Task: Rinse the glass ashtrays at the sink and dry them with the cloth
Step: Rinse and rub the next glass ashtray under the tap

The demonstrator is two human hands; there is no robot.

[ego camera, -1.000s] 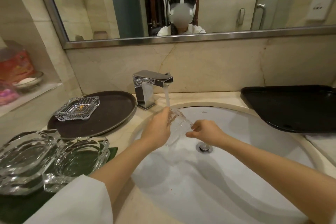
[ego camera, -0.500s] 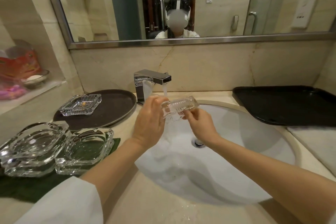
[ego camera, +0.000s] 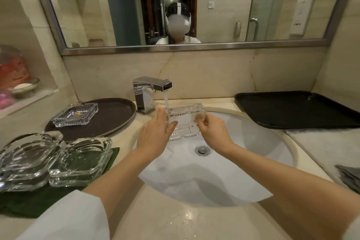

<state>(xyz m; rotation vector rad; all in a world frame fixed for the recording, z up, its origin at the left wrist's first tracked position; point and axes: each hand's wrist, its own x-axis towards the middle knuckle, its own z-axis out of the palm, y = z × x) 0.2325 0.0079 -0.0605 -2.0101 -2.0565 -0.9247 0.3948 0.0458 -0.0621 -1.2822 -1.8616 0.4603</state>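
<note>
While water runs: ashtray [ego camera: 185, 121] between left hand [ego camera: 153, 138] and right hand [ego camera: 212, 132].

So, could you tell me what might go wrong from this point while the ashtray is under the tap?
1. The ribbed glass ashtray is wet under the running faucet. The left hand touches it with fairly straight fingers and the right hand pinches one edge, so it could slip into the sink and chip.
2. Water already spots the counter; more splashing may spread it.
</note>
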